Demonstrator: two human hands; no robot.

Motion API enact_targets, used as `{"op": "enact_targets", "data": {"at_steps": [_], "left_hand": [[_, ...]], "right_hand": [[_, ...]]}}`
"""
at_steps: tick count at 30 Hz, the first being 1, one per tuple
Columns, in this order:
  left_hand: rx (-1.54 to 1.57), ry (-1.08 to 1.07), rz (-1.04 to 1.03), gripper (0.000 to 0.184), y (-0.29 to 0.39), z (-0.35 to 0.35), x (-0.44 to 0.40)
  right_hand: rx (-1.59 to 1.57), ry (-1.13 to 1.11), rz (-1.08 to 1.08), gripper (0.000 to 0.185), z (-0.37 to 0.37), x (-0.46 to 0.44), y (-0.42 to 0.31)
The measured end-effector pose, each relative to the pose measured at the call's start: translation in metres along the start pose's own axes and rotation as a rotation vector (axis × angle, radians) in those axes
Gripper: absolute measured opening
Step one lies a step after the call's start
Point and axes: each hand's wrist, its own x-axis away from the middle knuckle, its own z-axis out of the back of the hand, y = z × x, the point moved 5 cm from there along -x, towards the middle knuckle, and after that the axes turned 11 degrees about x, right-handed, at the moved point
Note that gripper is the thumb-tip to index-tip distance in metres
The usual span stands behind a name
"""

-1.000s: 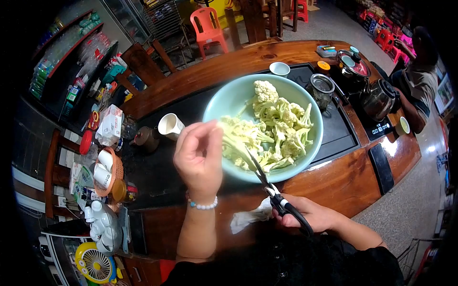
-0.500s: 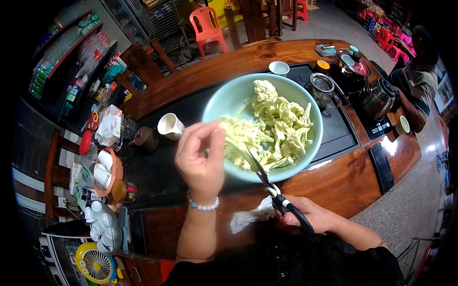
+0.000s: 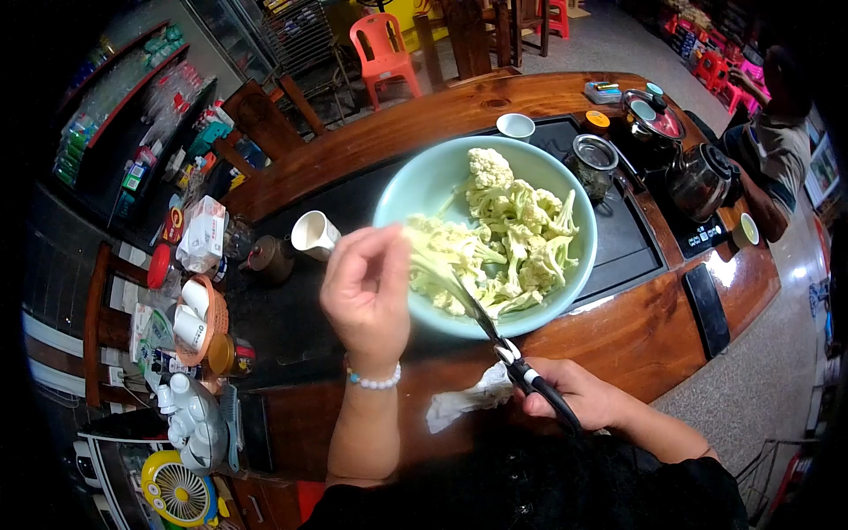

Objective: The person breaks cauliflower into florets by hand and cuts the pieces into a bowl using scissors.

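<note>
Clearly, the left hand (image 3: 367,296) is pinching a pale piece of cauliflower (image 3: 433,269) between thumb and fingers, its fingertips and the piece slightly blurred. That piece slants down and to the right from the fingertips, over the near left side of a light green bowl (image 3: 420,181). Below and to the right of this hand, the right hand (image 3: 574,397) is wrapped around the black handles of the scissors (image 3: 508,353), whose blades point up and left from it toward the piece; whether they touch it I cannot tell. More cauliflower chunks (image 3: 526,225) lie heaped in the bowl, ahead of the right hand and to the right of the left one. Just left of the right hand, a crumpled white tissue (image 3: 464,405) lies on the wooden table (image 3: 609,340). A white cup (image 3: 314,234) stands just beyond the left hand, and a phone (image 3: 706,309) lies well to the right of the right hand.
</note>
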Motion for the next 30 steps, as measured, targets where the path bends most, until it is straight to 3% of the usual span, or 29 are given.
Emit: {"op": "enact_targets", "data": {"at_steps": [6,12,21,30], "left_hand": [[-0.007,-0.057,-0.045,0.013,0.001,-0.003,0.0],[0.011,-0.054,-0.042,0.012,0.002,-0.003,-0.001],[0.066,-0.094,-0.035,0.012,0.005,-0.01,0.003],[0.071,-0.089,-0.032,0.012,0.003,-0.008,0.003]], "right_hand": [[-0.026,0.019,-0.024,0.051,0.0,0.002,-0.003],[0.137,0.026,-0.042,0.05,0.004,0.003,0.006],[0.051,0.041,0.02,0.052,0.007,0.001,-0.006],[0.247,0.116,-0.028,0.049,0.018,0.005,-0.022]]}}
